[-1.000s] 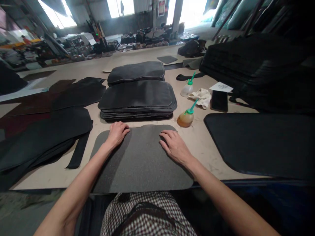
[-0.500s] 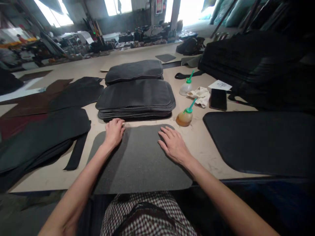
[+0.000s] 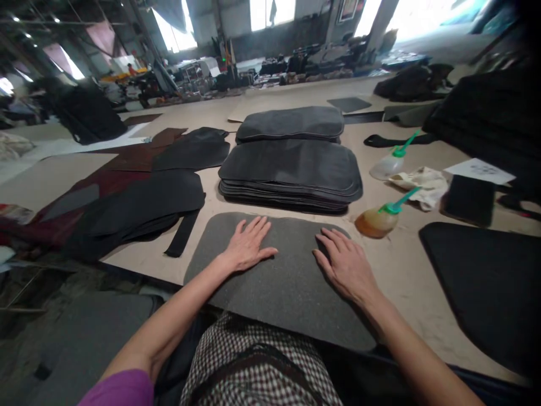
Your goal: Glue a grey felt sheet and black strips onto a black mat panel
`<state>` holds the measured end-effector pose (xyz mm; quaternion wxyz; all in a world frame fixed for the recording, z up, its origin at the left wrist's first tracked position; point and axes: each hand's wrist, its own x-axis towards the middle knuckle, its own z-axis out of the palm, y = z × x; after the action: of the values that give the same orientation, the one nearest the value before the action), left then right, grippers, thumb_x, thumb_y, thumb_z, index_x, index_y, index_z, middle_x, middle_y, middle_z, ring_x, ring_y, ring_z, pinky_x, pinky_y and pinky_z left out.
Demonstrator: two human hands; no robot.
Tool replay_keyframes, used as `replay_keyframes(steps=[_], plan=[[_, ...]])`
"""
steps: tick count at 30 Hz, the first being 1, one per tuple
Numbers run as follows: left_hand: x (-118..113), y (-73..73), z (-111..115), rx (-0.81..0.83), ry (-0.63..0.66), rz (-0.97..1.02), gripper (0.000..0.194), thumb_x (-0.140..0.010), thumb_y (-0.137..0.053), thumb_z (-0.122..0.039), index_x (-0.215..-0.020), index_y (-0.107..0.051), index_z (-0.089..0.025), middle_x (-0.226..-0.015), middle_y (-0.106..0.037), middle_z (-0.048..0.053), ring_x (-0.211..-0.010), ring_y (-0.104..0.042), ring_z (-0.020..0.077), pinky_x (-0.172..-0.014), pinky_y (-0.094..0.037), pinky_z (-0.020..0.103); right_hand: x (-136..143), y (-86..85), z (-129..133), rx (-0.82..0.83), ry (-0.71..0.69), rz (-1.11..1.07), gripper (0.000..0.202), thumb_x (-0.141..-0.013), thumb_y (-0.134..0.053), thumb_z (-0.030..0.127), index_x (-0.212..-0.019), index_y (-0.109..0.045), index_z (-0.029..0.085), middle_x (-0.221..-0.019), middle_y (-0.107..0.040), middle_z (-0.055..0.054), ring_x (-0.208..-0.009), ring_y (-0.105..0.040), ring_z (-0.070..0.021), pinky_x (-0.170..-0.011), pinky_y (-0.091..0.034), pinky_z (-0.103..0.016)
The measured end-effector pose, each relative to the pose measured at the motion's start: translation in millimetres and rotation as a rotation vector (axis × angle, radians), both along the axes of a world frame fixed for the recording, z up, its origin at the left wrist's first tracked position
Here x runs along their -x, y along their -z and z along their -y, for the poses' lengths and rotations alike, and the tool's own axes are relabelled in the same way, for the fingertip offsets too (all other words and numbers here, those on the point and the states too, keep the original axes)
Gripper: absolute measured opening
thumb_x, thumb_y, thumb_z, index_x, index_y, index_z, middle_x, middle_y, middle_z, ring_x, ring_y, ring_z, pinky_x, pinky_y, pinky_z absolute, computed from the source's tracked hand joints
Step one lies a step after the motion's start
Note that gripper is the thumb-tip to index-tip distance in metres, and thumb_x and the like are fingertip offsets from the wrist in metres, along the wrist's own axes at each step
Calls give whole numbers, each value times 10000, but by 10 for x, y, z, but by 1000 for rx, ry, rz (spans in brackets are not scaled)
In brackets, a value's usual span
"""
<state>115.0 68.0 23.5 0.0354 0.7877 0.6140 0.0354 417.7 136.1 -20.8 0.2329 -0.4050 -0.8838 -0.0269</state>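
Note:
A grey sheet with rounded corners [image 3: 291, 282] lies flat at the table's front edge. On its upper left part rests my left hand [image 3: 249, 245], palm down with the fingers spread. My right hand [image 3: 346, 262] lies on the sheet's right side, fingers stretched out and slightly apart. Neither hand grips anything. Just beyond the sheet is a stack of black rounded panels [image 3: 289, 166], with a second stack [image 3: 291, 123] behind it. A bottle of amber liquid with a green nozzle [image 3: 376, 220] stands to the right of the stack.
Black pieces [image 3: 147, 206] and a black strip [image 3: 183, 234] lie at the left. On the right are a paler bottle [image 3: 386, 167], a cloth [image 3: 426, 189], a dark phone-like slab [image 3: 469, 200], a paper [image 3: 479, 170] and a large black panel [image 3: 490, 276].
The view has turned to the left. My left hand has come off the sheet's far edge onto its surface, and its curled fingers have spread. My right hand is still on the sheet.

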Motion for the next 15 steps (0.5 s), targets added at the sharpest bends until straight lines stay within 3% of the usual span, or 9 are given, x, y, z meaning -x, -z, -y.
replay_keyframes(steps=[9, 15], plan=[[646, 110, 96, -77, -284, -36, 782, -1039, -283, -642, -1643, -258, -146, -1716, -233, 163, -1604, -195, 280, -1279, -162, 514, -11, 2, -8, 28, -4, -9, 460, -1073, -413, 439, -1391, -597, 162, -1503, -544, -138, -1403, -452, -361, -1109, -422, -583], [883, 82, 195, -53, -309, -46, 786, -1044, -254, -631, -1647, -228, -126, -1717, -222, 180, -1607, -181, 282, -1276, -158, 540, 3, -7, -22, 19, 9, 28, 480, -1082, -382, 462, -1383, -588, 150, -1495, -546, -144, -1405, -451, -353, -1114, -421, -561]])
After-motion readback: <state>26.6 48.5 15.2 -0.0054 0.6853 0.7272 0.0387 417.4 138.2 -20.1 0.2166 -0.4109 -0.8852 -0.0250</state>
